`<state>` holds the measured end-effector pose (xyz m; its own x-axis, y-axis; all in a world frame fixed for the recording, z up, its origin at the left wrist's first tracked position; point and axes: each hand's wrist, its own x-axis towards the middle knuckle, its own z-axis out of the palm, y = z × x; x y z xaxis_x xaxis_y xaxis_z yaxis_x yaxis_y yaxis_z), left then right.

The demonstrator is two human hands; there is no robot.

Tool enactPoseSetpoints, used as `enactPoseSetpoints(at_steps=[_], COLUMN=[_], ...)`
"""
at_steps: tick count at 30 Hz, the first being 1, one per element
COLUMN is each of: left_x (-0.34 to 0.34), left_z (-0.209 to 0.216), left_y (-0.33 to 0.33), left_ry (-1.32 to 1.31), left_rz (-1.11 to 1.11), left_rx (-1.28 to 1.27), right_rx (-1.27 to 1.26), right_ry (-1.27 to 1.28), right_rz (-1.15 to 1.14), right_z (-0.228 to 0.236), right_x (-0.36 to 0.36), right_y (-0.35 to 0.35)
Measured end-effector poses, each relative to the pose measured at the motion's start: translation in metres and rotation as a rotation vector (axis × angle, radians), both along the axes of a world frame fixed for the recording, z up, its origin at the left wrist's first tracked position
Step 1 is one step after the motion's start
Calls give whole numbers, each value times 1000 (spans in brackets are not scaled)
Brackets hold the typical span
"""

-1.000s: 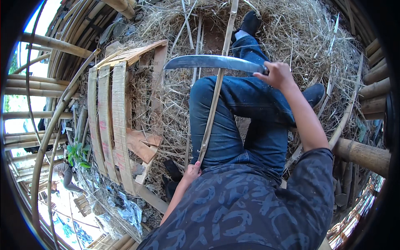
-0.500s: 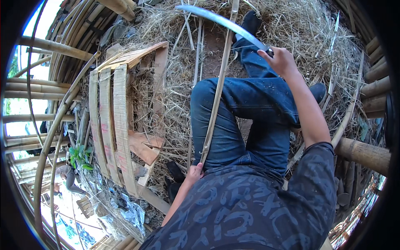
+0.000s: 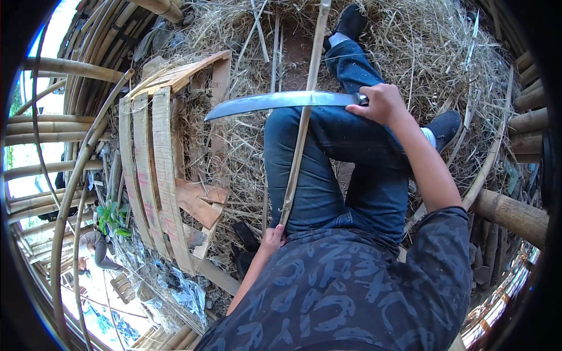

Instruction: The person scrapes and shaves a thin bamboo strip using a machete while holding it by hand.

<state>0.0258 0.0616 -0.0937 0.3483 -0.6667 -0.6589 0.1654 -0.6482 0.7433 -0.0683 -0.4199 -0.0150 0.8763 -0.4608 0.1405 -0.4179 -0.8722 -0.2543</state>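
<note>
My left hand [image 3: 273,238] is closed round the near end of a long thin bamboo strip [image 3: 296,158], close to my waist. The strip slants away across my left thigh and runs out past the top edge of the view. In my right hand [image 3: 381,104] is the dark handle of a machete [image 3: 263,103]. Its long curved blade points left and lies across the strip near my raised knee, touching it or just above it; I cannot tell which. The blade's tip reaches over the straw to the left of my leg.
A slatted wooden crate [image 3: 165,169] stands on my left, with a broken board [image 3: 202,202] beside it. Dry straw and shavings [image 3: 410,47] cover the ground. Bamboo poles [image 3: 515,216] wall both sides. A green plant [image 3: 111,219] and another person [image 3: 96,248] show at the left.
The machete has swung down and toward me, from pointing up and away to lying level across the strip. My left hand holds the strip in nearly the same place.
</note>
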Motion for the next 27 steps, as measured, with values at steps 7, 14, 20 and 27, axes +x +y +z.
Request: enactPoseSetpoints(at_steps=[7,14,20,27], left_x=[-1,-1,4,0], left_z=[-13,5,-3,-3], left_y=[7,-4,0,-6], left_ry=[12,1,15,5], left_rz=[22,-12,-22,-3], left_rx=[-38,-30,-36,-45], right_rx=[-3,-30,14,19], right_ry=[30,-117,166,71], right_rz=[140,-274,192,30], right_z=[19,3,22,-2], right_x=[10,4,18,7], right_y=[38,-3,43,-4])
